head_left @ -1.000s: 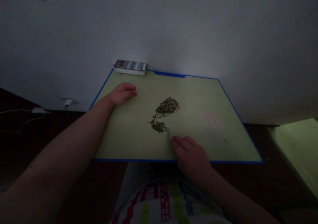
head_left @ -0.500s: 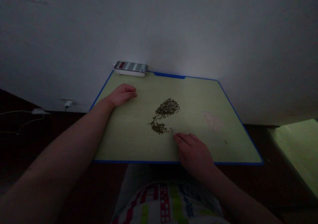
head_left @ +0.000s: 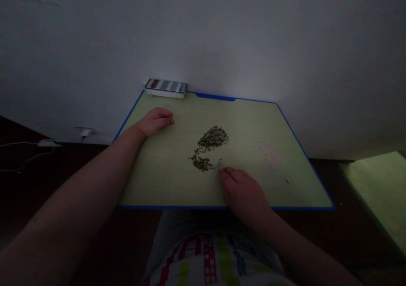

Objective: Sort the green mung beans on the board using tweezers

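My right hand (head_left: pixel 242 191) rests near the table's front edge. Its thumb and fingers pinch what look like small grey tweezers (head_left: pixel 219 164), whose tips lie by a tiny dark grain. Left of the tips is a small pile of greenish-brown grains (head_left: pixel 201 163). Behind it, a larger pile (head_left: pixel 213 137) mixes dark grains with pale ones, and a few loose grains link the two. On the right lies a thin spread of whitish grains (head_left: pixel 269 154). My left hand (head_left: pixel 156 121) lies on the left of the table with its fingers curled; what they hold, if anything, is hidden.
The pale yellow-green tabletop (head_left: pixel 171 184) has a blue edge and stands against the wall. A phone (head_left: pixel 166 85) lies on a white box at the back left corner. A short dark stick (head_left: pixel 287 181) lies at the front right. A plugged-in charger (head_left: pixel 86 132) is at the wall.
My right hand has shifted slightly left and away from me, with the tips now a little further from the small pile's edge. My left hand stays put.
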`<state>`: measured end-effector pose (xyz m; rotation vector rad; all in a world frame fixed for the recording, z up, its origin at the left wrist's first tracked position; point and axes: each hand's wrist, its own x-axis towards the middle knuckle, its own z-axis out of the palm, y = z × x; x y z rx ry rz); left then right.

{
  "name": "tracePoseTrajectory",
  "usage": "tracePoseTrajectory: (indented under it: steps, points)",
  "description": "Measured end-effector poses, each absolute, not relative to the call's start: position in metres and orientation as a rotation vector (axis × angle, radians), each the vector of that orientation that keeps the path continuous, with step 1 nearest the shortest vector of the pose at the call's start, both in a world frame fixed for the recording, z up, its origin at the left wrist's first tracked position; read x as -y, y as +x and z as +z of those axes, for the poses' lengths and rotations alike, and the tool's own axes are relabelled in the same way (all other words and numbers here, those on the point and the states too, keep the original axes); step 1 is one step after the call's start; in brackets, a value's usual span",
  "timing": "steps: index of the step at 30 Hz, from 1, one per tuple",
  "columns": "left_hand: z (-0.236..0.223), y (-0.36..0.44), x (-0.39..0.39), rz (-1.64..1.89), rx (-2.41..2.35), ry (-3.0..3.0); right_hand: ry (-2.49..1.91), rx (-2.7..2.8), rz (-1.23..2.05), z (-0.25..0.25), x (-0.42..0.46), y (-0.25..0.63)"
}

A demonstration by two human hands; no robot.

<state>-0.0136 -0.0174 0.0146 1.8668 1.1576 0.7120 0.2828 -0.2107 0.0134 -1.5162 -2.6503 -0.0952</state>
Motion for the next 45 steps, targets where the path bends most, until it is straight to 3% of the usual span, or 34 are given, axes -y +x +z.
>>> tracePoseTrajectory:
  steps: [14, 30, 45]
  points:
    - [0.015, -0.013, 0.018, 0.722, -1.142, 1.87, -1.483, 2.407, 0.083, 0.019, 0.185, 0.305]
    - [0.018, -0.012, 0.019, 0.721, -1.131, 1.868, -1.096, 2.691, 0.111, 0.024, 0.202, 0.317]
    - [0.017, -0.013, 0.019, 0.727, -1.142, 1.867, -1.323, 2.623, 0.019, 0.02, 0.201, 0.298]
